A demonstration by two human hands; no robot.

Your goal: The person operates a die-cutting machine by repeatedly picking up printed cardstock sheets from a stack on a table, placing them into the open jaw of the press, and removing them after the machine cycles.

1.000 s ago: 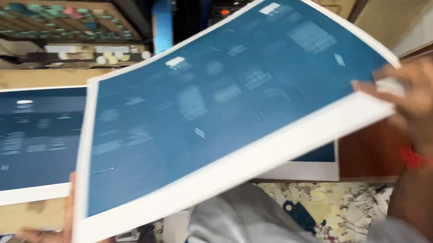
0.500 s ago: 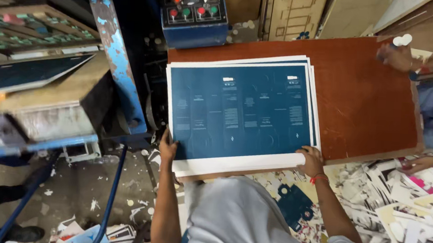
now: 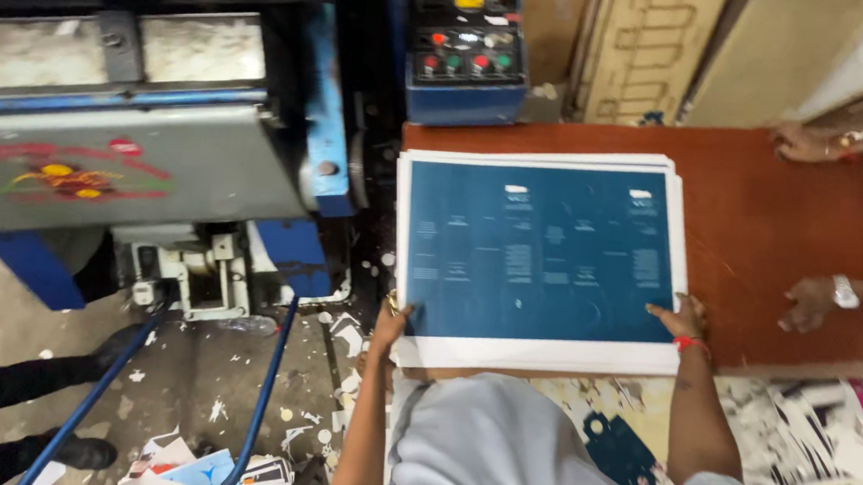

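Resting flat now, blue printed sheet [image 3: 541, 251] lies atop stack [image 3: 534, 357] on reddish worktop [image 3: 783, 209], no longer held aloft. Left hand [image 3: 392, 322] pinches near-left corner; right hand [image 3: 681, 318] presses near-right edge, fingers spread. Sheet placed, squaring judged underway.

We see no packages or screens. At one o'clock stands a blue control panel [image 3: 466, 50] with a small white rectangular label beside red, green and yellow buttons. At nine o'clock, a red-and-yellow painted emblem [image 3: 61, 175] marks the grey machine.
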